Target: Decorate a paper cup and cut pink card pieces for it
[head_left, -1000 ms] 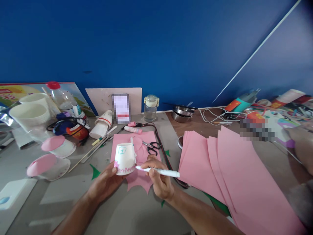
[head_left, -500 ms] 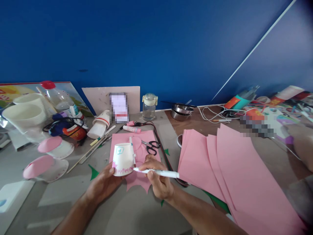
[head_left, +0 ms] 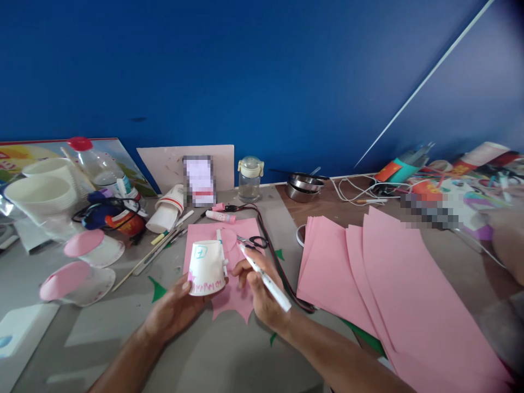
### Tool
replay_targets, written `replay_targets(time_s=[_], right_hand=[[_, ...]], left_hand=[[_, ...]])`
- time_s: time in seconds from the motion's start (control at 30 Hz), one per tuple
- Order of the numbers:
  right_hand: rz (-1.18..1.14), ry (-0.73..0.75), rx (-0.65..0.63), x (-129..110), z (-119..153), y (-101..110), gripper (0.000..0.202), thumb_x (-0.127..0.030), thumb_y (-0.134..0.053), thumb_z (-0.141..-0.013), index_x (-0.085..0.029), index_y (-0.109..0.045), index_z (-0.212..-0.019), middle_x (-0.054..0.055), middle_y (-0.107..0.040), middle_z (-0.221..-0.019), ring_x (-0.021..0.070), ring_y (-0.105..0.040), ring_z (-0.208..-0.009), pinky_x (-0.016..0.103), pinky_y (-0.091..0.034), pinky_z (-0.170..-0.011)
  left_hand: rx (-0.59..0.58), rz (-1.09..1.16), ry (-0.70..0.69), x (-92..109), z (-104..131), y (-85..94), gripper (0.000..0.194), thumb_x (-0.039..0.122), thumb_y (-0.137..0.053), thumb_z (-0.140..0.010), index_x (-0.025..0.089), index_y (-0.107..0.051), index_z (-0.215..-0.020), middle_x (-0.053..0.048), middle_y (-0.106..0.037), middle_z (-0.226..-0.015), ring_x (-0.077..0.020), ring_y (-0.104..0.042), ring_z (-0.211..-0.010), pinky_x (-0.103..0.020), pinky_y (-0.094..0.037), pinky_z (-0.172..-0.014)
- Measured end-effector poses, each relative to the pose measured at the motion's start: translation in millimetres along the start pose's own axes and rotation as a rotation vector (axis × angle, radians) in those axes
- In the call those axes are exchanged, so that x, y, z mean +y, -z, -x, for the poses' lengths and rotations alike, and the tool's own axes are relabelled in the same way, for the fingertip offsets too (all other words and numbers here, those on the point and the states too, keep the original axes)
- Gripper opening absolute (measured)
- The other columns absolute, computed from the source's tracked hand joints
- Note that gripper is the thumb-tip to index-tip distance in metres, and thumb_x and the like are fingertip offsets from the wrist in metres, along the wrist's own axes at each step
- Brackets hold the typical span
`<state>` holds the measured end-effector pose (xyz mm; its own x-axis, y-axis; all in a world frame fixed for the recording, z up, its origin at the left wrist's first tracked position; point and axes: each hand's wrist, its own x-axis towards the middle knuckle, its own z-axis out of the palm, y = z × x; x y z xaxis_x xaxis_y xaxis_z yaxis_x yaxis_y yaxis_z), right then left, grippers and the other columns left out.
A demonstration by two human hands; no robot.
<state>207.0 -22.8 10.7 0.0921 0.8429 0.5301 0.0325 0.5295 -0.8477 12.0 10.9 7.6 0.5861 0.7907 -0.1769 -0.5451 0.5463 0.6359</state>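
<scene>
My left hand [head_left: 176,305] grips a white paper cup [head_left: 207,267] that is upside down, rim at the bottom. Pink zigzag strokes run along the rim, and a teal boxed mark sits higher on the side. In my right hand [head_left: 262,286] is a white marker [head_left: 268,281] with a pink tip, pointing up and left, apart from the cup. Under both hands lies a pink paper sheet [head_left: 231,305] with scalloped cut edges. Black-handled scissors [head_left: 257,242] rest on it, partly hidden by my right hand. A glue stick [head_left: 221,216] lies just behind the sheet.
Two cups with pink tops [head_left: 84,243] lie on the left, near stacked paper cups [head_left: 41,196]. A stack of pink paper [head_left: 409,284] covers the right side. A glass jar [head_left: 250,180] and metal bowls [head_left: 303,188] stand by the wall. Another person's arm [head_left: 510,234] shows far right.
My right hand has drawn the marker away from the cup's rim and tilted it so its tip points upward. The cup stays almost in place in my left hand.
</scene>
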Motion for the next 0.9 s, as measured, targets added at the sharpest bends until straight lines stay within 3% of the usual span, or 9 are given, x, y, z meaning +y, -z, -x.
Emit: replay_targets(time_s=[0.13, 0.37, 0.53, 0.73, 0.9], right_hand=[[0.260, 0.150, -0.114, -3, 0, -3, 0.030, -0.023, -0.052, -0.090, -0.023, -0.052, -0.120, 0.007, -0.064, -0.095, 0.0214, -0.059, -0.088, 0.037, -0.051, -0.077], [0.421, 0.266, -0.093, -3, 1, -13, 0.034, -0.012, -0.052, -0.085, -0.022, -0.049, -0.117, 0.006, -0.059, -0.086, 0.0208, -0.054, -0.078, 0.035, -0.049, -0.071], [0.563, 0.403, -0.065, 3, -3, -7, 0.029, -0.007, -0.048, -0.085, -0.020, -0.052, -0.110, 0.004, -0.054, -0.077, 0.0207, -0.050, -0.073, 0.035, -0.045, -0.069], [0.726, 0.505, -0.255, 3, -13, 5, 0.033, -0.010, -0.039, -0.089, -0.019, -0.055, -0.118, 0.006, -0.053, -0.075, 0.0236, -0.049, -0.075, 0.041, -0.041, -0.076], [0.684, 0.512, -0.335, 2, -12, 2, 0.036, -0.011, -0.038, -0.090, -0.019, -0.052, -0.123, 0.006, -0.054, -0.075, 0.0237, -0.048, -0.074, 0.041, -0.043, -0.076]], left_hand=[[-0.020, 0.034, -0.010, 1, -2, 0.7, 0.036, 0.037, -0.066, -0.080, 0.019, -0.072, -0.110, -0.010, -0.071, -0.118, -0.0293, -0.061, -0.113, -0.042, -0.044, -0.102], [-0.126, 0.002, 0.005, -5, -2, -7.9, 0.038, 0.038, -0.062, -0.083, 0.015, -0.070, -0.113, -0.011, -0.073, -0.110, -0.0251, -0.067, -0.094, -0.036, -0.051, -0.087], [-0.049, -0.113, -0.015, -11, -6, -6.1, 0.039, 0.040, -0.063, -0.084, 0.015, -0.069, -0.113, -0.012, -0.071, -0.114, -0.0268, -0.062, -0.107, -0.038, -0.045, -0.097], [-0.007, -0.262, -0.051, -13, -5, -8.1, 0.048, 0.042, -0.066, -0.082, 0.018, -0.062, -0.123, -0.013, -0.068, -0.118, -0.0299, -0.058, -0.113, -0.043, -0.039, -0.102], [0.024, -0.330, -0.058, -14, -4, -6.0, 0.050, 0.040, -0.073, -0.076, 0.016, -0.065, -0.119, -0.013, -0.068, -0.117, -0.0323, -0.057, -0.113, -0.043, -0.039, -0.101]])
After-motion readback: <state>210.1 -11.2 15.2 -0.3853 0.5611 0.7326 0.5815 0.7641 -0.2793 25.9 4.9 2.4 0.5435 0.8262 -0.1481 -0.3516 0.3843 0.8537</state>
